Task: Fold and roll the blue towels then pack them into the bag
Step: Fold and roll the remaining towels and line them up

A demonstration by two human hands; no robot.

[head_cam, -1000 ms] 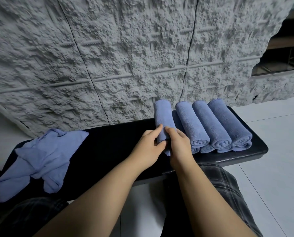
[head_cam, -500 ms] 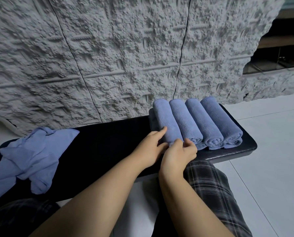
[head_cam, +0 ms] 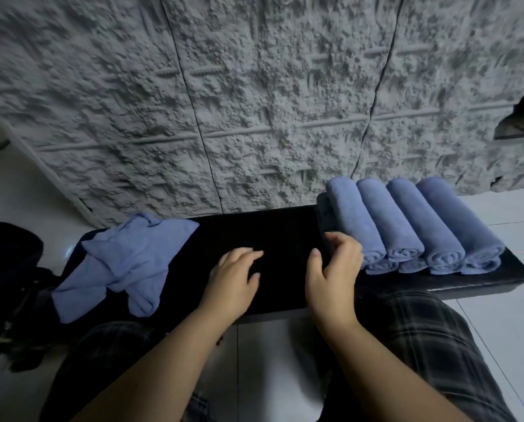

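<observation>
Several rolled blue towels (head_cam: 407, 226) lie stacked side by side on the right end of a black padded bench (head_cam: 285, 239). A loose crumpled blue towel (head_cam: 132, 257) lies on the bench's left end. My left hand (head_cam: 233, 278) hovers over the bare middle of the bench, fingers loosely bent, holding nothing. My right hand (head_cam: 333, 266) is just left of the leftmost roll, fingers relaxed and apart from it or barely brushing it. A dark bag-like object (head_cam: 7, 269) sits at the far left, only partly visible.
A rough grey textured wall (head_cam: 254, 102) stands right behind the bench. White tiled floor (head_cam: 513, 300) lies to the right and below. My knees in plaid shorts (head_cam: 422, 345) are under the bench's front edge.
Both hands let go of the leftmost roll, now set against the stack, and drew back to the left. The view has swung left, so the crumpled towel sits nearer the centre.
</observation>
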